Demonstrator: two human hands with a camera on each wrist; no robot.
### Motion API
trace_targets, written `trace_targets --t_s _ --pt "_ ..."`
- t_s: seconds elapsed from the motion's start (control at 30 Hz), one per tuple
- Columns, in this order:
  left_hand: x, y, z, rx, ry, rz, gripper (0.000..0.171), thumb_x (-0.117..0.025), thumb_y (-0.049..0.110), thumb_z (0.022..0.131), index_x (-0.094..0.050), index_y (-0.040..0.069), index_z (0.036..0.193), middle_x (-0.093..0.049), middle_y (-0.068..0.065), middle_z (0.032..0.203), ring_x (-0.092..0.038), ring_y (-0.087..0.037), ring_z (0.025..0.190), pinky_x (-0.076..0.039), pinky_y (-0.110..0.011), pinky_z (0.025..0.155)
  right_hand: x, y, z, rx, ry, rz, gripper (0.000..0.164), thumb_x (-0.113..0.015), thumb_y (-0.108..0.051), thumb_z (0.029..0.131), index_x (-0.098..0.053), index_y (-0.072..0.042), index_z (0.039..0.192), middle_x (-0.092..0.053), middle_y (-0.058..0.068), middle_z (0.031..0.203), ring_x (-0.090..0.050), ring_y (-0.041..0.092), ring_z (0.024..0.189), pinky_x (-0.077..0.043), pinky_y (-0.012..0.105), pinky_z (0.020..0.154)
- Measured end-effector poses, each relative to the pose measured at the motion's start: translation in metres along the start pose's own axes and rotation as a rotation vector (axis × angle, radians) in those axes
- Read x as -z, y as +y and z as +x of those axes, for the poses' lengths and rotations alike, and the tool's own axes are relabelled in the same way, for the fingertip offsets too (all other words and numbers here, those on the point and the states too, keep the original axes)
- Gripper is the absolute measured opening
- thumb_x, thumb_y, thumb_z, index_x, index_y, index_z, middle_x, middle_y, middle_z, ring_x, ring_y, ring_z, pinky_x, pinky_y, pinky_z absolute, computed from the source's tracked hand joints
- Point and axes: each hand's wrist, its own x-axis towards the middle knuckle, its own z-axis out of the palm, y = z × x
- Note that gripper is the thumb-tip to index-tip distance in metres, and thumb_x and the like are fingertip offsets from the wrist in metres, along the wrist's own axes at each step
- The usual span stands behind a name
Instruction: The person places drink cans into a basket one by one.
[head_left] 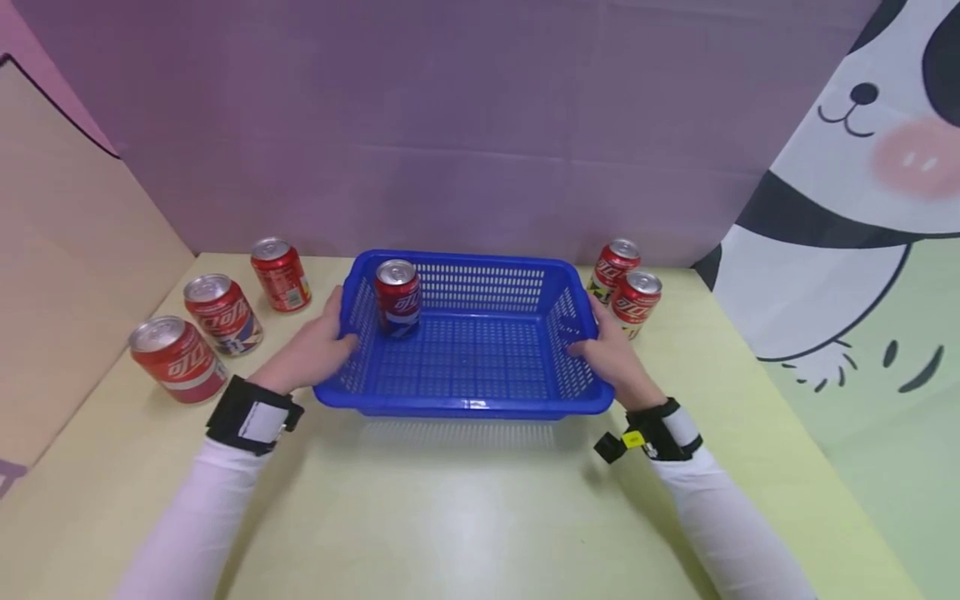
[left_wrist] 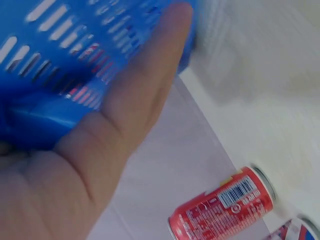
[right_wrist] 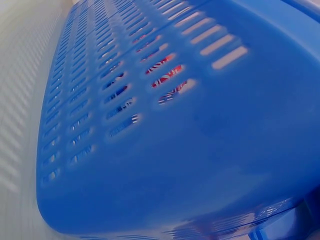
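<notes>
My left hand (head_left: 309, 350) and right hand (head_left: 613, 357) clamp opposite ends of the blue basket (head_left: 468, 407) over the table (head_left: 465, 525), the head view showing a can (head_left: 398, 298) upright inside, my right wrist only slotted plastic with red glimpses.

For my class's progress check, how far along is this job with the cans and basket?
Done, it seems: one red soda can stands upright inside the blue plastic basket.
In hand: the left hand and right hand grip the basket's opposite ends.
Probably left: loading the five cans outside it, three red cans to its left and two red cans to its right.
</notes>
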Motion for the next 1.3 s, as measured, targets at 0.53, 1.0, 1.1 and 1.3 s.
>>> trace_targets --t_s 0.53,1.0,1.1,1.3 --pt "0.118 0.027 0.040 0.080 0.102 0.348 0.086 -0.041 0.056 0.098 -0.014 -0.005 0.154 -0.011 -0.041 0.150 -0.006 -0.061 0.136 -0.011 -0.072 0.104 0.002 -0.003 0.003 -0.018 0.000 0.015 0.094 -0.056 0.007 0.086 -0.005 -0.020 0.160 -0.023 0.019 0.158 -0.026 0.040 0.140 -0.024 0.064 0.107" --pt "0.098 -0.042 0.098 0.204 0.080 0.477 0.099 -0.069 0.055 0.082 -0.021 0.009 0.155 -0.023 -0.040 0.146 -0.011 -0.064 0.131 -0.009 -0.078 0.098 -0.011 0.004 -0.002 -0.037 0.021 -0.011 0.091 -0.056 0.006 0.086 -0.006 -0.016 0.159 -0.021 0.019 0.158 -0.024 0.041 0.141 -0.024 0.065 0.107" --pt "0.099 -0.057 0.093 0.264 0.083 0.447 0.105 -0.074 0.056 0.078 -0.020 0.013 0.157 -0.008 -0.044 0.148 -0.001 -0.073 0.127 -0.011 -0.084 0.091 -0.015 0.002 -0.002 -0.024 0.020 -0.007 0.092 -0.056 0.006 0.085 -0.007 -0.016 0.159 -0.022 0.020 0.158 -0.024 0.041 0.141 -0.024 0.064 0.107" --pt "0.105 -0.080 0.081 0.317 0.109 0.364 0.119 -0.079 0.058 0.072 -0.007 0.022 0.159 0.009 -0.046 0.147 0.007 -0.081 0.115 -0.014 -0.090 0.076 -0.018 -0.002 0.000 0.013 0.013 -0.005 0.095 -0.058 0.007 0.081 -0.008 -0.013 0.159 -0.023 0.021 0.157 -0.026 0.040 0.140 -0.024 0.062 0.108"
